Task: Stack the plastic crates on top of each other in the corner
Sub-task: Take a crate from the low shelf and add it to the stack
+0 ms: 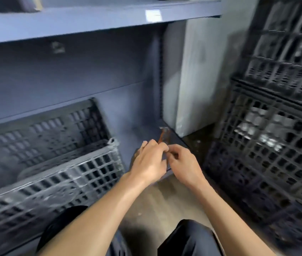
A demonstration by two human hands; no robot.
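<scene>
Dark plastic lattice crates stand stacked at the right: a lower crate (268,154) with another crate (286,45) on top, next to a grey wall corner (189,80). On the left, a dark crate (50,130) leans inside the bottom shelf bay. In front of it sits a crate wrapped in clear film (63,183). My left hand (150,161) and my right hand (185,165) meet in the middle, apart from every crate. Their fingers are closed on a small brown-handled object (164,137) at the shelf's edge. Blur hides what that object is.
A blue-grey metal shelving unit (91,21) fills the left and centre, with a white label (153,15) on its upper shelf edge. My knees in dark trousers (189,239) are at the bottom. Bare brown floor (170,200) lies between the shelf and the right stack.
</scene>
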